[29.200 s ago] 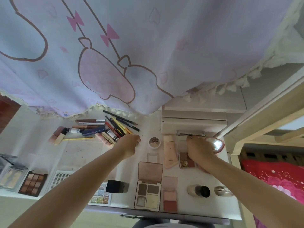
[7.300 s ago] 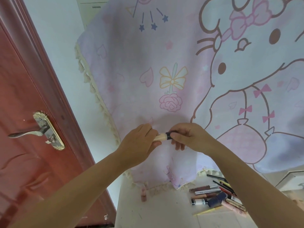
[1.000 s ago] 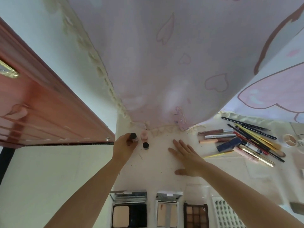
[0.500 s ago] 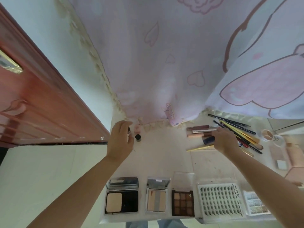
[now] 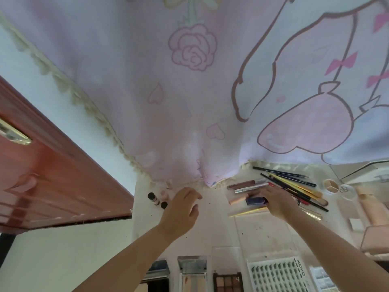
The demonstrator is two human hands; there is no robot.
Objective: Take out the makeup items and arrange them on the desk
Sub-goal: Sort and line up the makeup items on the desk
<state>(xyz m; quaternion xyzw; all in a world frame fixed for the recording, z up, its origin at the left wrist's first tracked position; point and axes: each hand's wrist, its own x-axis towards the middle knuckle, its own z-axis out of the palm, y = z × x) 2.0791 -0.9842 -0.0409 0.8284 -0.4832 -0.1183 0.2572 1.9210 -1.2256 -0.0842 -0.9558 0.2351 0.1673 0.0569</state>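
Note:
The white desk [image 5: 210,232] carries rows of makeup. Three small bottles [image 5: 156,199] stand at its far left corner. My left hand [image 5: 181,211] hovers just right of them with fingers relaxed and nothing in it. My right hand [image 5: 277,204] reaches into the pile of tubes and pencils [image 5: 294,183], its fingers curled on the right end of a dark blue tube [image 5: 255,200]. Lip gloss tubes [image 5: 246,184] lie just behind that tube, and a thin yellow pencil [image 5: 246,212] lies in front of it.
A pink cartoon curtain [image 5: 189,102] hangs over the desk's back edge. A red-brown door [image 5: 52,186] stands to the left. Along the near edge sit an open compact [image 5: 192,277], an eyeshadow palette [image 5: 228,282] and a false-lash tray [image 5: 277,277]. A round pot [image 5: 331,185] sits at the right.
My left hand has let go of the small bottle at the corner and drawn back to the right. My right hand has stayed at the blue tube and its fingers have curled on it.

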